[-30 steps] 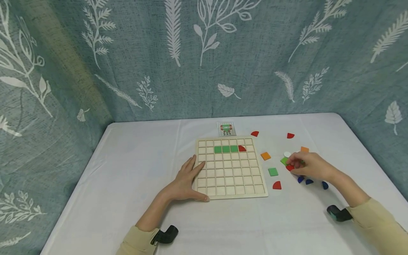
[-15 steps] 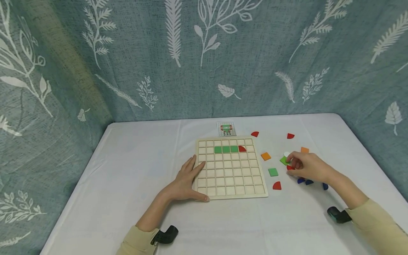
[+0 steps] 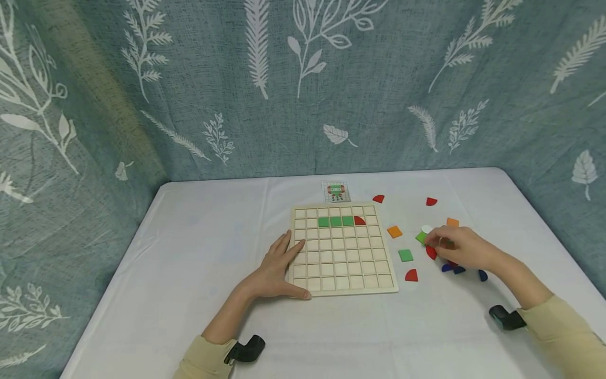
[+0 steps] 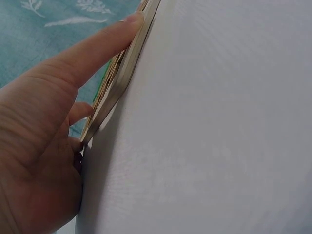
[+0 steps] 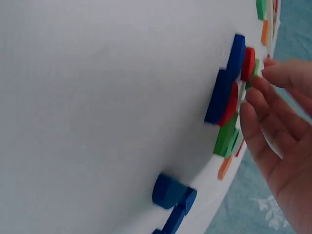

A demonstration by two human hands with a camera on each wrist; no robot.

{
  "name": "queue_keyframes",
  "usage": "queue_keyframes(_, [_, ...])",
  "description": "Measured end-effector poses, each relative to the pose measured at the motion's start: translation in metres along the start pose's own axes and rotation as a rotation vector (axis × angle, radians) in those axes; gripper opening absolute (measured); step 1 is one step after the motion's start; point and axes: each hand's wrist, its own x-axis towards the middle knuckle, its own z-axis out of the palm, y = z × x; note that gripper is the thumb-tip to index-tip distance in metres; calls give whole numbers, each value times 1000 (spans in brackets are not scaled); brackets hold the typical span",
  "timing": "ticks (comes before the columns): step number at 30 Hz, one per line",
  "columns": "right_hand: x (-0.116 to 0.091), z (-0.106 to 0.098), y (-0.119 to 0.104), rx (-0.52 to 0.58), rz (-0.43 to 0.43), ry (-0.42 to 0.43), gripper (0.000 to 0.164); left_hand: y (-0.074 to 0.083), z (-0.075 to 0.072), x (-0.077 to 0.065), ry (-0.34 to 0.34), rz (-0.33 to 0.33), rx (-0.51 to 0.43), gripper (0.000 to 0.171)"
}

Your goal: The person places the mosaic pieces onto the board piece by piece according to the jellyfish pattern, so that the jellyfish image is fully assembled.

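My left hand [image 3: 274, 266] rests with spread fingers at the left side of a pale wooden grid board [image 3: 337, 269]; its thumb [image 4: 105, 46] lies along the near edge. A row of green squares [image 3: 335, 221] sits in the board's cells, ended by a red quarter-circle piece [image 3: 359, 220]. Over the loose pieces at right hovers my right hand [image 3: 464, 246], fingers loosely bent, nothing visible between thumb and fingertips. Just beneath it lie a red quarter-circle [image 3: 431, 253], a light green piece [image 3: 421, 238] and blue pieces [image 5: 218, 97], some overlapping in the right wrist view.
A small picture card [image 3: 336, 192] lies behind the board. Between board and right hand are an orange square [image 3: 395, 232], a green square [image 3: 405, 256] and a red quarter-circle [image 3: 411, 276]. More red pieces lie farther back. A patterned curtain [image 3: 284, 131] surrounds the white table.
My right hand's thumb has drawn back from the red quarter-circle, which now shows more fully; the fingers shift slightly right among the pieces. My left hand and the board stay still.
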Motion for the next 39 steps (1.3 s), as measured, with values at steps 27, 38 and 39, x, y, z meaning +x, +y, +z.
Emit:
queue_keyframes(27, [4, 11, 5, 24, 50, 54, 21, 0, 1, 0, 4, -9, -14, 119])
queue_keyframes(38, [44, 29, -32, 331, 150, 95, 27, 0, 1, 0, 7, -5, -9, 119])
queue_keyframes(39, [49, 31, -37, 352, 154, 94, 28, 0, 1, 0, 6, -7, -10, 119])
